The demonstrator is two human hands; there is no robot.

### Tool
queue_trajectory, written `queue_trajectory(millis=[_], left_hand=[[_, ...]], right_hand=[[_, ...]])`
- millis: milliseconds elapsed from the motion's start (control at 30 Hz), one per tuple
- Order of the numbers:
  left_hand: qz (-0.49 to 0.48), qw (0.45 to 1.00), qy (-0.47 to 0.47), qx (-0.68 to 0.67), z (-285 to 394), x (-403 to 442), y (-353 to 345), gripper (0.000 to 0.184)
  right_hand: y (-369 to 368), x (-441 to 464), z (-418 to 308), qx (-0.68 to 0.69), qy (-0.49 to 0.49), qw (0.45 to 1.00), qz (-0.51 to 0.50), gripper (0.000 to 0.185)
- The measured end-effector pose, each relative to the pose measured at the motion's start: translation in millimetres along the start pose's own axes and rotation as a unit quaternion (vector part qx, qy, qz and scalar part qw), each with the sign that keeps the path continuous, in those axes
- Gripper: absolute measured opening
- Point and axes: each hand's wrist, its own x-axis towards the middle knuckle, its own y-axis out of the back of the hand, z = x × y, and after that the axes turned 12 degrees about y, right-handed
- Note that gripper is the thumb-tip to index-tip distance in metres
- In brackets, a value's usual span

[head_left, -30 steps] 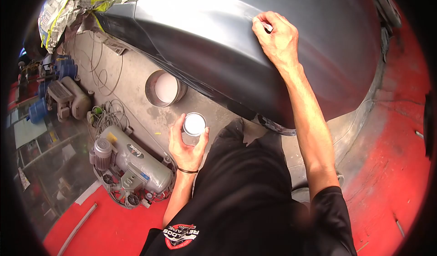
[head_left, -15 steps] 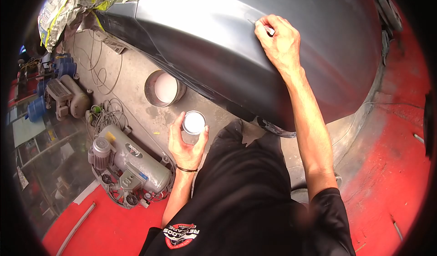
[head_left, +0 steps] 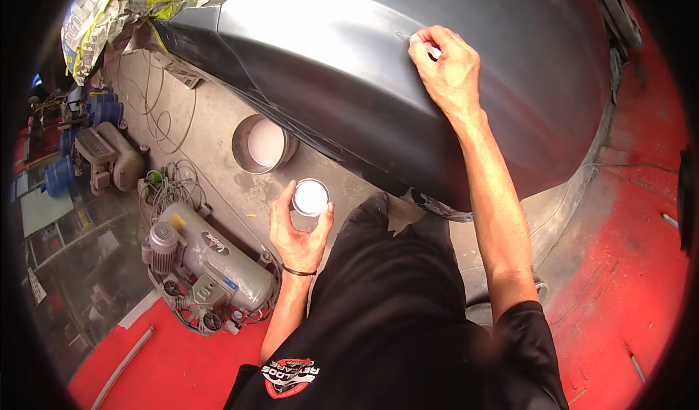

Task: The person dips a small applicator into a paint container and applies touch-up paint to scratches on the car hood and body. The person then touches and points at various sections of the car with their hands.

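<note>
My left hand (head_left: 297,237) holds a small round tin (head_left: 310,197) between thumb and fingers, its white top or contents facing up. My right hand (head_left: 448,64) pinches a small whitish object (head_left: 434,51), mostly hidden by the fingers. Its fingertips are at the upper surface of a large dark grey car body panel (head_left: 320,60). A small mark shows on the panel just left of those fingertips.
A metal bucket (head_left: 265,145) with pale pinkish contents stands on the floor below the panel. An air compressor (head_left: 218,257) with coiled hoses sits at lower left. Newspaper masking with yellow tape (head_left: 109,17) covers the upper left. A second metal container (head_left: 480,312) is beside my leg.
My right hand has shifted slightly right and down along the panel, uncovering more of the small mark. My left hand and the tin have barely moved.
</note>
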Motion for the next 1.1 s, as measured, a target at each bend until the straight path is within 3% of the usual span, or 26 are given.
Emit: queue_trajectory(millis=[767,1100], left_hand=[[-0.027,0.999,0.038,0.001,0.0,-5.0,3.0,0.074],[0.003,1.0,-0.012,0.0,-0.1,-2.2,0.1,0.073]], right_hand=[[-2.3,-1.6,3.8,-0.026,0.021,0.999,-0.018,0.015],[0.1,-1.2,2.1,0.0,-0.001,1.0,0.001,0.014]])
